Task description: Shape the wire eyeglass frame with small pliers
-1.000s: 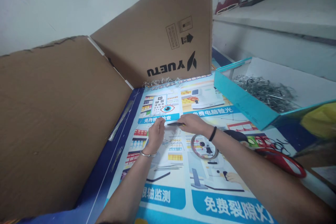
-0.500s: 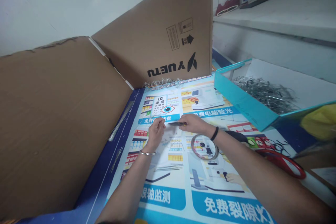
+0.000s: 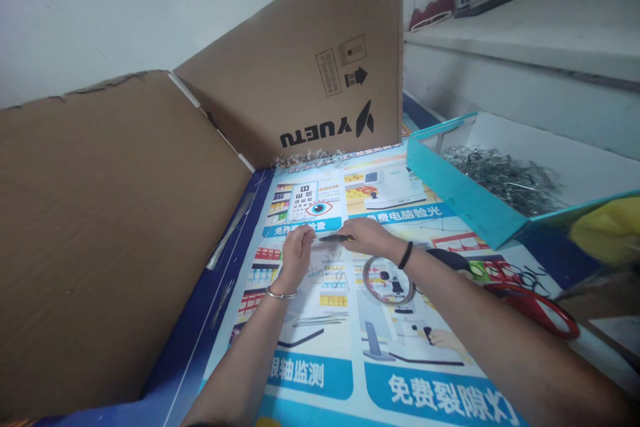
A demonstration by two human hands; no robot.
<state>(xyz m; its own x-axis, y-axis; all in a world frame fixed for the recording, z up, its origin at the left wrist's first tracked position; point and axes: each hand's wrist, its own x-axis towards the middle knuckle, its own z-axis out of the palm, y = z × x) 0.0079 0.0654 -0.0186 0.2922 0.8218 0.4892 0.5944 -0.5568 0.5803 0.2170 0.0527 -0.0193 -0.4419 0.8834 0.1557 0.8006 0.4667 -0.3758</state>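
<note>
My right hand (image 3: 367, 236) is closed around a pair of dark pliers (image 3: 334, 238), whose tips point left. Facing those tips, my left hand (image 3: 299, 250) has its fingers pinched together; what they hold is too small to make out. Below the hands, thin bent wires (image 3: 330, 273) and several straight wire pieces (image 3: 320, 320) lie on the printed sheet (image 3: 333, 343). A round coil (image 3: 389, 280) rests beneath my right wrist. More straight wires (image 3: 227, 237) lie on the dark blue strip at the left.
Cardboard panels (image 3: 300, 60) stand behind and to the left, with small wire pieces (image 3: 310, 159) along the rear one. At the right are a teal box (image 3: 465, 197) holding tangled wire pieces (image 3: 505, 177), a red-rimmed object (image 3: 537, 310) and a yellow item (image 3: 607, 230).
Both hands stay in nearly the same place, with the pliers still in my right hand. The whole view has shifted very slightly.
</note>
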